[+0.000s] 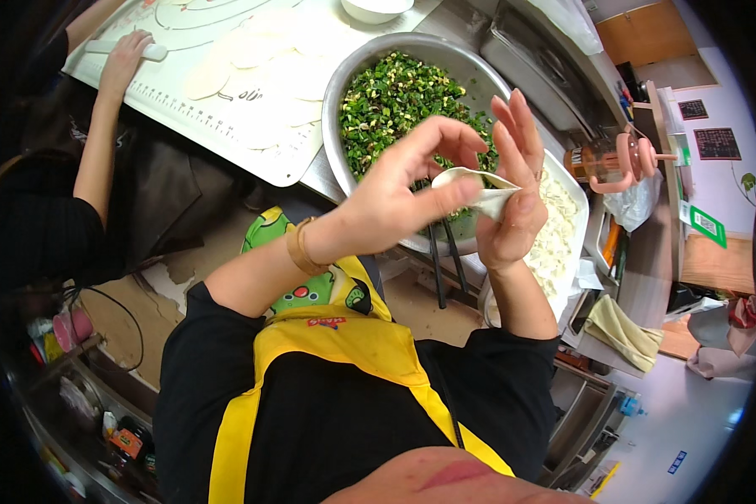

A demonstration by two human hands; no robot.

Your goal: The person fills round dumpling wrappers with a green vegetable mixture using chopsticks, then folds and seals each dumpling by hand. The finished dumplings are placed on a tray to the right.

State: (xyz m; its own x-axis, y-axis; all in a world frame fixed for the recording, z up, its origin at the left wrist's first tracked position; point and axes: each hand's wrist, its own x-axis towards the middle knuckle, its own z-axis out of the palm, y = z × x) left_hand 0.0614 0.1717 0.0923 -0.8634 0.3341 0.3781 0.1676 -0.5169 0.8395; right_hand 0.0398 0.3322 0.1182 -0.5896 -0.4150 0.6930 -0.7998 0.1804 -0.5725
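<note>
Between my hands a dumpling wrapper (494, 200) is folded over, with its upper edges partly apart. My left hand (397, 189), slightly blurred, has its thumb on the near side of the wrapper. My right hand (515, 217) grips the wrapper's other end, with several fingers raised. Both hands are above a large steel bowl (332, 120) of chopped green filling (394, 104) with yellow and dark bits. Black chopsticks (438, 268) stick out over the bowl's near rim; their far ends are hidden behind my hands. What lies inside the fold cannot be made out.
Left of the bowl, pale round wrappers (258, 69) lie on a white board (277, 171) with ruler marks. A co-worker's hand (125, 60) rests on a white rolling pin (154, 51). On the right are a white tray (581, 220) of pale food, a cloth (624, 331) and a pink-lidded cup (605, 162).
</note>
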